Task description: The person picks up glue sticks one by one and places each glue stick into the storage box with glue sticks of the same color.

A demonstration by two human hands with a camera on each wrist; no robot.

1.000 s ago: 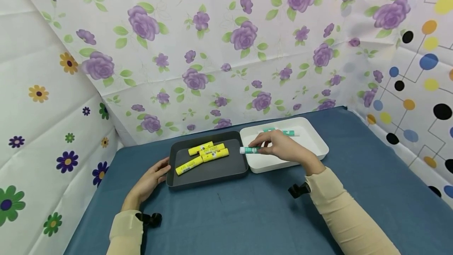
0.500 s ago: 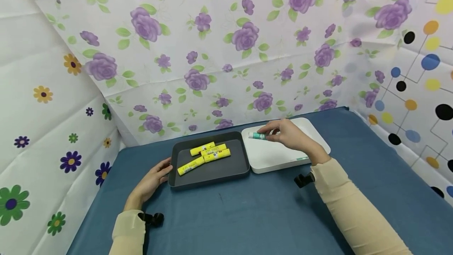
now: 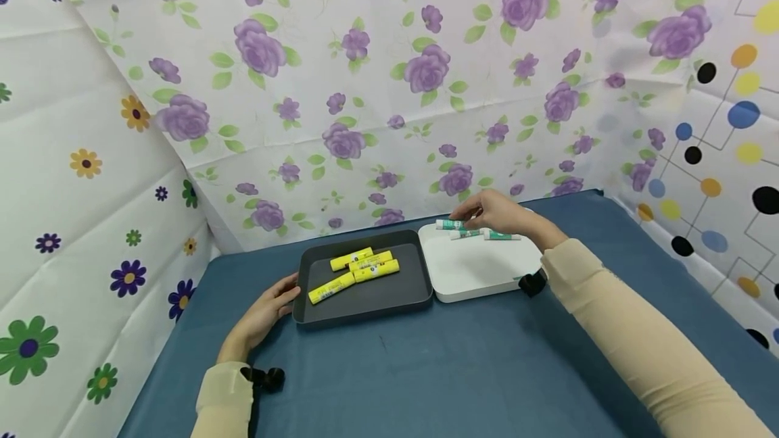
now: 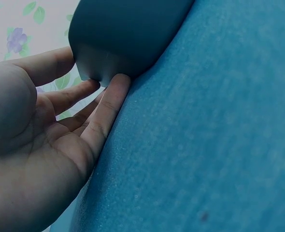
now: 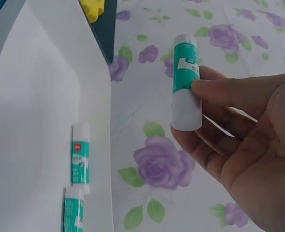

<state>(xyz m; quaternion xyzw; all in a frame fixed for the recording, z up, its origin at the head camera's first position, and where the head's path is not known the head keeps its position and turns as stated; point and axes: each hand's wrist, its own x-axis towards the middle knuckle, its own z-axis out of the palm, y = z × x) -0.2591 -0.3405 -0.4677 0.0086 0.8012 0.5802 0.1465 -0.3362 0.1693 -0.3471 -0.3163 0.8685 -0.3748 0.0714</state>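
My right hand (image 3: 496, 211) pinches a green-and-white glue stick (image 5: 186, 82) between thumb and fingers, above the far edge of the white tray (image 3: 475, 272). In the right wrist view, two more green glue sticks (image 5: 80, 157) lie end to end along that tray's wall. Part of another shows at the tray's near edge, beside my right wrist. My left hand (image 3: 262, 316) rests against the left end of the dark grey tray (image 3: 365, 303), thumb and fairly straight fingers touching its corner. Several yellow tubes (image 3: 376, 270) lie in the grey tray.
Both trays stand side by side on a blue cloth-covered table (image 3: 414, 377). A flowered curtain (image 3: 365, 86) rises close behind them, with patterned sheets at left and right. A black wrist camera (image 3: 532, 283) hangs by the white tray's near edge.
My right hand has carried the glue stick from the white tray's left side to its far edge. My left hand stays against the grey tray. The head view has shifted slightly.
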